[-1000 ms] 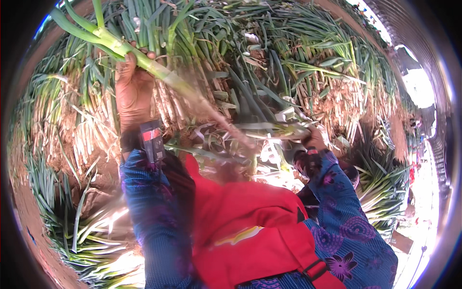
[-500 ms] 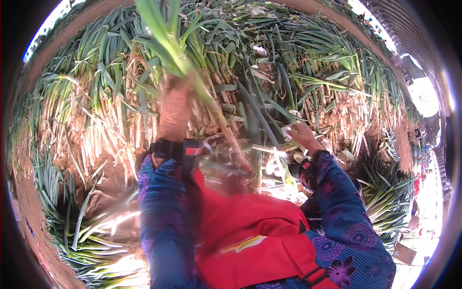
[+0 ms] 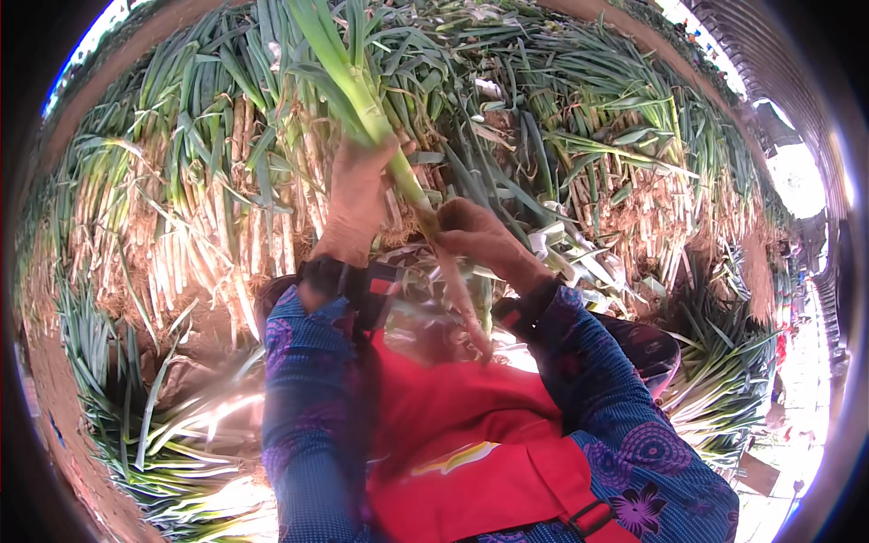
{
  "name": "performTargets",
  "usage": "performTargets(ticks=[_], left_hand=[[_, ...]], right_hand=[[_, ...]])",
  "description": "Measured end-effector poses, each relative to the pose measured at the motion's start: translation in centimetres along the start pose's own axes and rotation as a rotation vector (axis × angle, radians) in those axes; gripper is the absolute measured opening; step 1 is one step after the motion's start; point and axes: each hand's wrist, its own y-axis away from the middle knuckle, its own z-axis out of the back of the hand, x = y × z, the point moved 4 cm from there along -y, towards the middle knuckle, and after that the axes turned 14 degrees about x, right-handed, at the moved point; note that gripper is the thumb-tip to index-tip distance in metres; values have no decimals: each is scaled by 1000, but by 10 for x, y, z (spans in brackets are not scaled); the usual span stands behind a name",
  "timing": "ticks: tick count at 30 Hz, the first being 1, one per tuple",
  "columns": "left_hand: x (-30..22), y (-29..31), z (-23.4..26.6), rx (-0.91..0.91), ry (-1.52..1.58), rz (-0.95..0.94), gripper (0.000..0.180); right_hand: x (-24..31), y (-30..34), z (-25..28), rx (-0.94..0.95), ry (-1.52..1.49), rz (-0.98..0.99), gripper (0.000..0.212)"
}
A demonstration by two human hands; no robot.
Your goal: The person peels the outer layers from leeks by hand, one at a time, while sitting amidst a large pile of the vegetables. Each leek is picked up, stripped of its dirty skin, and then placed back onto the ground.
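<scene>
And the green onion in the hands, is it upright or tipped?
Tipped: the green onion slants, leaves at upper left, leafless end lower right.

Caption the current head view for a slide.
Left hand grips a long green onion; right hand touches it lower down, heaped onions beyond.

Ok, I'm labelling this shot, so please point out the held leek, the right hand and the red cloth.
Leek (image 3: 410, 184): head view, on the stalk, about midway along.
Right hand (image 3: 491, 244): head view, on the middle of the hand.
Red cloth (image 3: 472, 403): head view, on its broad front.
</scene>
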Motion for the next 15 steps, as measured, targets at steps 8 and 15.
performTargets(ticks=[8, 15], left_hand=[[7, 2, 10, -42, 79, 50, 31], [14, 3, 16, -170, 7, 55, 32]], right_hand=[[-6, 1, 0, 69, -169, 4, 18], [-4, 6, -10, -64, -6, -10, 17]])
